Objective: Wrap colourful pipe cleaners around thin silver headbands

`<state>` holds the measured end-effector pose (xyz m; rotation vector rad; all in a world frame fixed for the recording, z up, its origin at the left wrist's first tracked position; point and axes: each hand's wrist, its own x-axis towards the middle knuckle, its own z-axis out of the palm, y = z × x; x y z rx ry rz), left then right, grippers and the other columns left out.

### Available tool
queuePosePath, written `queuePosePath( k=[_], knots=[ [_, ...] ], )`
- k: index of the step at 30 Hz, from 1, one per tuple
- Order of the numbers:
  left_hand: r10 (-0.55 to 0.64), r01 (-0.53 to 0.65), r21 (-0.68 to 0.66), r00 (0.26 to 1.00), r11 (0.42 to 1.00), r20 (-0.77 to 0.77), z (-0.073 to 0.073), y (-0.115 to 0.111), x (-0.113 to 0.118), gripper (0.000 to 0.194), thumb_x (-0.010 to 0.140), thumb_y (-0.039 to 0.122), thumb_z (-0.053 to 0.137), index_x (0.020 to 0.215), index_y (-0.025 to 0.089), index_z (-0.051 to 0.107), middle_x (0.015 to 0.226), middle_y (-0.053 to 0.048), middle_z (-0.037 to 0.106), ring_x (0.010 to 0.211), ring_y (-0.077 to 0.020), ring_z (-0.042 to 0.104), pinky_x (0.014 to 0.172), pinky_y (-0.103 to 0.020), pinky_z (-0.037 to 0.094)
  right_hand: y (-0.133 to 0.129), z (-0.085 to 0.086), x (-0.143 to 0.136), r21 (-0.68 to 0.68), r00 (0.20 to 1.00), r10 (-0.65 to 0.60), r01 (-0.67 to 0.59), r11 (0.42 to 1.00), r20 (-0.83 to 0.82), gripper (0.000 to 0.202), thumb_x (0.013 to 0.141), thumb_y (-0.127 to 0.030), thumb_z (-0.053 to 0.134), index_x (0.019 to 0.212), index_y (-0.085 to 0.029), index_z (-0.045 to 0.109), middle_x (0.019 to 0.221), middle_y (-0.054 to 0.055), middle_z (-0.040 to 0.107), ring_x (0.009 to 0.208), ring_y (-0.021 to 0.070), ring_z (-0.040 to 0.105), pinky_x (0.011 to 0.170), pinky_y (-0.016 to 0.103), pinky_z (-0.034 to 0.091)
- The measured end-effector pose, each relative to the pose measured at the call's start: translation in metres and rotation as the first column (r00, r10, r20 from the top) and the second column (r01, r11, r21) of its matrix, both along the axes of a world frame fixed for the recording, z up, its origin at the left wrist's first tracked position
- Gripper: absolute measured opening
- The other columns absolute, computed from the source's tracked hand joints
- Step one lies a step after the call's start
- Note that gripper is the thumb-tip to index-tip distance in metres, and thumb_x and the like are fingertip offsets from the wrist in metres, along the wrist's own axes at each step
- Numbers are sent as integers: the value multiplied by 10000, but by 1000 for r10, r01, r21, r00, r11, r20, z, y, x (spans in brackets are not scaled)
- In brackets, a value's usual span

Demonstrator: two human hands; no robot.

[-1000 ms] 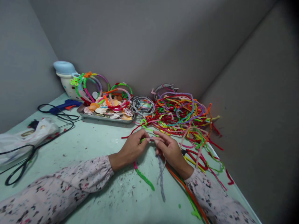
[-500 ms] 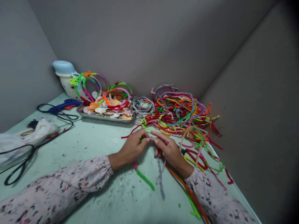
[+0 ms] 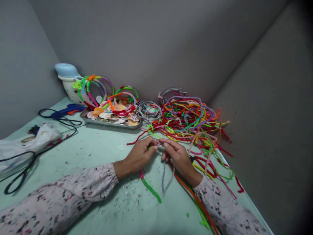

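Observation:
My left hand [image 3: 141, 153] is closed in a pinch on a wire wrapped in pipe cleaner. A pink and green fuzzy end [image 3: 152, 190] of it hangs below the palm. Close beside it, my right hand [image 3: 178, 158] pinches a lavender pipe cleaner [image 3: 163, 179] between thumb and fingers, close to the left fingertips. The lavender strand's tail dangles under the right hand, and a thin grey wire [image 3: 172, 179] curves down next to it. The fingers hide most of the spot where the strands meet.
Behind lie a heap of coloured pipe cleaners [image 3: 188, 114], coiled grey wire [image 3: 149, 111] and a metal tray [image 3: 110, 124] of shells and wrapped hoops. Scissors [image 3: 207, 166] rest by my right wrist. A blue glue gun [image 3: 66, 111], black cord [image 3: 46, 150] and plastic bag [image 3: 29, 147] are left.
The lavender strand's hanging tail has swung left and sits higher, and the grey wire's curve shows more clearly. The right fingers have shifted slightly at the pinch; the left hand has barely moved.

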<state>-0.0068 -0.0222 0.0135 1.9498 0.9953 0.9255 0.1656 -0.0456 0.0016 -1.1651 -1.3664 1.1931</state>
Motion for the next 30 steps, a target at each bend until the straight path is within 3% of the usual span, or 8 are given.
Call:
queuePosePath(
  k=[5,11,24,30],
  knots=[
    [-49,49,-17,999,999,1,-2,-1,1,123,857,245,470,827,167,560,794,1,591,750,-135,518,669,-253,375,2,0,-1,8,996,-92,93,996,-4,279,794,-377,627,978,-177,689,753,39,690,636,156,630,498,234,443],
    [-66,63,-38,996,997,-66,-3,-2,1,154,853,294,481,838,169,571,761,8,585,715,-134,505,637,-249,357,5,-1,-1,38,987,-162,161,986,0,212,708,-333,705,851,-177,686,754,22,696,685,149,629,614,250,482],
    [-73,68,-50,991,996,-112,-3,-1,1,160,840,295,477,766,169,542,658,34,509,619,-110,438,564,-237,300,6,-7,-2,159,980,-198,194,968,4,130,712,-257,669,812,-188,623,724,-8,646,671,132,601,631,245,475],
    [-49,41,-74,992,996,-120,-6,-2,2,157,852,303,460,803,178,541,692,24,544,662,-126,483,600,-244,333,6,-8,-2,187,983,-175,164,969,46,129,745,-278,668,836,-200,620,774,2,656,726,146,616,676,261,481]
  ],
)
